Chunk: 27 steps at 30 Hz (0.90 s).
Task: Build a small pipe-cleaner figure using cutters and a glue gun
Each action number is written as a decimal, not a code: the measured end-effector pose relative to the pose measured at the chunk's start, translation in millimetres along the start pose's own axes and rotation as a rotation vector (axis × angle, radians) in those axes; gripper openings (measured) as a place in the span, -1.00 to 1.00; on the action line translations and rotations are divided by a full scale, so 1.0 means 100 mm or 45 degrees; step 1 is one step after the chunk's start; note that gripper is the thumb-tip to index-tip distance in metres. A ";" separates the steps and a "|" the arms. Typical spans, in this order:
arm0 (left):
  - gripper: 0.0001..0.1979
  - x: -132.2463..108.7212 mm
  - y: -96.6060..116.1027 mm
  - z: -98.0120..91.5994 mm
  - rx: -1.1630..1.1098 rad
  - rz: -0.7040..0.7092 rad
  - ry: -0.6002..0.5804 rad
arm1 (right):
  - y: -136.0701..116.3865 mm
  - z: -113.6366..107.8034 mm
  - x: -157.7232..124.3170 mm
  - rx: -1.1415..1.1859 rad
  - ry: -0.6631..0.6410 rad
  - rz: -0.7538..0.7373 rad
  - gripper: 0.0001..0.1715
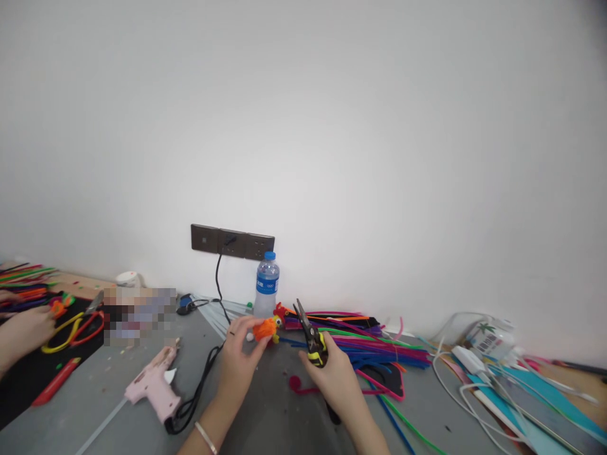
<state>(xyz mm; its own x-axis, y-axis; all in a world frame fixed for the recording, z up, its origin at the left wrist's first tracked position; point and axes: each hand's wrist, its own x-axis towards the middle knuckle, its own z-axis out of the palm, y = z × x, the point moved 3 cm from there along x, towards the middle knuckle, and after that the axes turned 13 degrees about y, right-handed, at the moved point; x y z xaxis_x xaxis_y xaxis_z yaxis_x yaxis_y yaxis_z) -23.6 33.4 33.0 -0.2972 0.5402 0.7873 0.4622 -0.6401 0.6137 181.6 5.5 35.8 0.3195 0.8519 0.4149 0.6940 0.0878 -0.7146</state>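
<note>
My left hand (239, 351) pinches a small pipe-cleaner chicken (265, 328) with an orange body, a red comb and a googly eye. Wrapped in my right hand (336, 376) is a pair of long-nose pliers (310, 332) with black and yellow handles, its jaws pointing up and slightly parted. The plier tips are beside the chicken, apart from it. Under my right wrist lies a magenta pipe cleaner (296, 384) with a coiled end. Behind the chicken stands a water bottle (268, 281) with a blue cap.
A pink glue gun (154, 385) lies left of my hands, its black cord (203, 385) running toward the wall socket (232, 242). Bundled pipe cleaners (379, 351) spread to the right, before white cables (467, 398). At far left, another person's hand (28, 335) is near scissors (78, 328) and a red cutter (57, 382).
</note>
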 end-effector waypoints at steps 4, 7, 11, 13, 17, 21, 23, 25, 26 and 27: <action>-0.86 -0.02 -0.01 0.03 -0.060 0.018 -0.049 | 0.02 -0.03 0.01 -0.003 -0.036 -0.093 -0.82; -0.85 -0.03 -0.01 0.04 -0.084 0.024 -0.070 | -0.04 -0.03 -0.02 0.037 -0.101 -0.141 -0.80; -0.86 -0.02 0.01 0.04 -0.091 -0.006 -0.077 | -0.09 -0.02 -0.06 -0.023 -0.190 -0.170 -0.77; -0.87 -0.02 0.03 0.03 -0.092 -0.016 -0.080 | -0.10 -0.01 -0.07 -0.067 -0.200 -0.179 -0.75; -0.90 -0.01 0.06 0.02 -0.111 -0.021 -0.076 | -0.09 0.00 -0.08 -0.068 -0.256 -0.169 -0.72; -0.90 -0.01 0.04 0.02 -0.089 -0.005 -0.079 | -0.10 -0.01 -0.07 -0.054 -0.279 -0.147 -0.74; -0.89 -0.02 0.03 0.01 -0.058 0.025 -0.067 | -0.10 -0.02 -0.06 -0.069 -0.267 -0.146 -0.75; -0.88 -0.02 0.02 0.00 -0.044 0.050 -0.058 | -0.08 -0.02 -0.05 -0.086 -0.257 -0.138 -0.76; -0.88 -0.03 0.02 0.00 -0.042 0.055 -0.059 | -0.08 -0.02 -0.05 -0.093 -0.254 -0.132 -0.77; -0.88 -0.03 0.01 0.00 -0.039 0.056 -0.061 | -0.07 -0.02 -0.05 -0.093 -0.256 -0.129 -0.77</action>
<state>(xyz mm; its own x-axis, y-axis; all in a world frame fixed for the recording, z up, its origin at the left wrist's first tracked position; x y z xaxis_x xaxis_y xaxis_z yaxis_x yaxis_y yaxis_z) -21.9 31.2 31.5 -0.2364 0.5367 0.8100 0.4477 -0.6797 0.5810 176.5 -0.1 40.0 0.1162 0.9270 0.3567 0.7631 0.1465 -0.6294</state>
